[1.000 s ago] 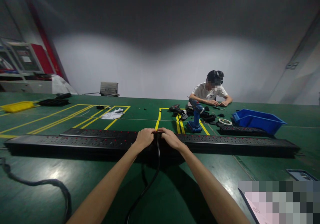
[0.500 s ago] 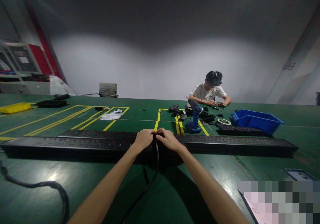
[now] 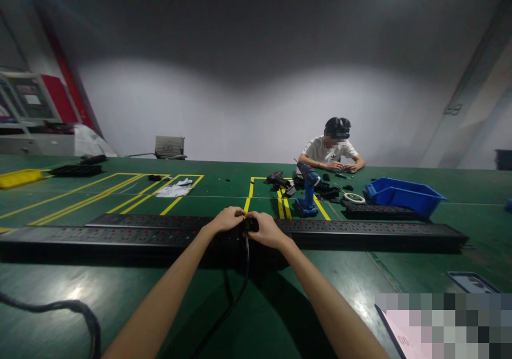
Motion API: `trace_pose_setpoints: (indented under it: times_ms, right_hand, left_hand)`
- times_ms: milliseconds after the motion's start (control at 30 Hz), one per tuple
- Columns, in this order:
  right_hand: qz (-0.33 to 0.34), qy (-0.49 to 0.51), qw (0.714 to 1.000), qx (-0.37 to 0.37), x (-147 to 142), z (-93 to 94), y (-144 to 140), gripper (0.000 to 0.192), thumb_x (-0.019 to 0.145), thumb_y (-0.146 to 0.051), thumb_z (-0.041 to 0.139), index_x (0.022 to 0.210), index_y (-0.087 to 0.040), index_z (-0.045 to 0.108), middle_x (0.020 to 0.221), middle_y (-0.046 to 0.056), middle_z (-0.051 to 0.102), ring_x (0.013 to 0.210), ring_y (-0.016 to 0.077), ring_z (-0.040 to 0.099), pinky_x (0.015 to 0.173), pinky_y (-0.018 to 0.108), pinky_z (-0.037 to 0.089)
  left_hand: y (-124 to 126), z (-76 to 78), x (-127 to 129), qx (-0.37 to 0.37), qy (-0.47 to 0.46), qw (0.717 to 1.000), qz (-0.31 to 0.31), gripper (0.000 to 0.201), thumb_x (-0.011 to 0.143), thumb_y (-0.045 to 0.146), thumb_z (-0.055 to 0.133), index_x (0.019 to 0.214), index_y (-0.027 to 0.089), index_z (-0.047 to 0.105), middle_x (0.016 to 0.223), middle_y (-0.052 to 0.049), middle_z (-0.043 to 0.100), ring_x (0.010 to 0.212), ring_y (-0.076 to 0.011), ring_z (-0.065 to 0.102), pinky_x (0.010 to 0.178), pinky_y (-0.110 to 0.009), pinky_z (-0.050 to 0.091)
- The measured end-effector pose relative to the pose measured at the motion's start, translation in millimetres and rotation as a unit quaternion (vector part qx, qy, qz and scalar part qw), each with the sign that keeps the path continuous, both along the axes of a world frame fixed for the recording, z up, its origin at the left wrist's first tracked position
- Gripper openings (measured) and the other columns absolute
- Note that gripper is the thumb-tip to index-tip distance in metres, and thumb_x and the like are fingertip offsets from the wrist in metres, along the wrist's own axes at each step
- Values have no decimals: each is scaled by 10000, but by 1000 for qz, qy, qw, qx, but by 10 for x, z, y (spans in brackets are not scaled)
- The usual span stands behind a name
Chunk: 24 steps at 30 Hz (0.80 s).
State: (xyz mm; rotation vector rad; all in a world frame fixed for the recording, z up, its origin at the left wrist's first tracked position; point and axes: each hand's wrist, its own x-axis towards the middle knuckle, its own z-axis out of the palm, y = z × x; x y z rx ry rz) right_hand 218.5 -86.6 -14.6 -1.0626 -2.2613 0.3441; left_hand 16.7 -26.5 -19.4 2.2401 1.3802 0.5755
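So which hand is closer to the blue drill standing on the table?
Right. The right hand lies on the long black power strip, below and left of the blue drill in the picture. The left hand is further left, beyond the black plug.

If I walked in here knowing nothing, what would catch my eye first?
Probably the long black power strip stretched across the green table, with the left hand and right hand meeting on a black plug at its middle. Beyond it, a blue bin sits right, near a seated person.
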Motion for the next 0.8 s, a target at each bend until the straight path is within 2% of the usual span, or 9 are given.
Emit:
trace_pose_setpoints:
  times_ms: [100, 233, 500, 800]
  right_hand:
    - [1, -10, 1000, 4, 3, 7, -7, 461, 720, -294, 706, 1157, -224, 577, 1105, 67, 644, 1029, 237, 567, 899, 349, 385]
    - [3, -11, 1000, 14, 11, 14, -16, 455, 724, -281, 695, 1160, -226, 575, 1109, 60, 645, 1014, 229, 575, 884, 335, 396]
    - [1, -17, 1000, 21, 28, 5, -22, 451, 731, -293, 689, 1166, -238, 582, 1105, 54, 651, 1002, 225, 582, 864, 324, 407]
    - [1, -16, 1000, 26, 25, -10, -21, 455, 739, -316, 690, 1170, -225, 578, 1105, 63, 651, 993, 223, 583, 856, 320, 408]
  left_hand:
    - [157, 25, -34, -105, 15, 993, -44, 360, 745, 359, 499, 883, 112, 721, 802, -50, 696, 717, -182, 600, 646, -246, 434]
    - [280, 88, -48, -203, 2, 978, -38, 332, 660, 372, 574, 798, 104, 714, 704, -30, 659, 609, -141, 537, 565, -231, 400]
    - [251, 211, 60, -279, 7, 960, 35, 183, 572, 277, 617, 666, 132, 678, 644, -28, 650, 556, -137, 543, 526, -235, 423]
    - [217, 279, 92, -334, -5, 942, 28, 157, 580, 249, 645, 688, 137, 666, 635, -21, 649, 577, -151, 588, 587, -255, 484]
